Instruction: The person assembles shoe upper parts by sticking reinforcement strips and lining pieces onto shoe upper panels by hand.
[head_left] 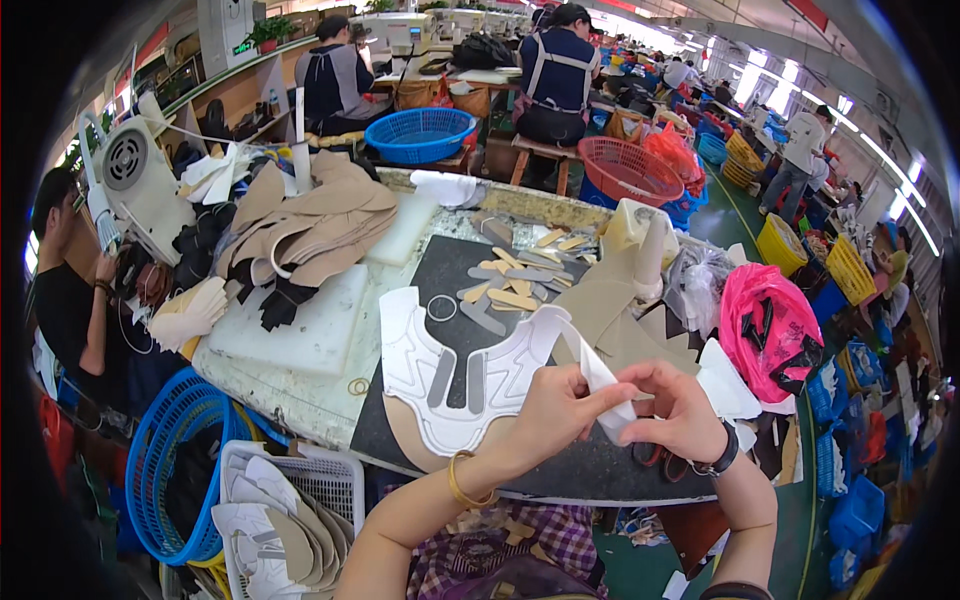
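A white shoe upper piece with beige lining and two grey strips at its throat lies on the black work board. Just above its right side, my left hand pinches a folded white sheet-like piece. My right hand grips the same piece from the right, fingers bent round its edge. Whether this piece joins the shoe upper cannot be made out. Beyond my hands lie several small grey and beige strips. Red-handled scissors sit partly hidden under my right hand.
Beige cut pieces are heaped at the left of the table. A pink plastic bag stands at the right. Below left are a white basket of shoe uppers and a blue basket. Co-workers sit beyond the table and at the left.
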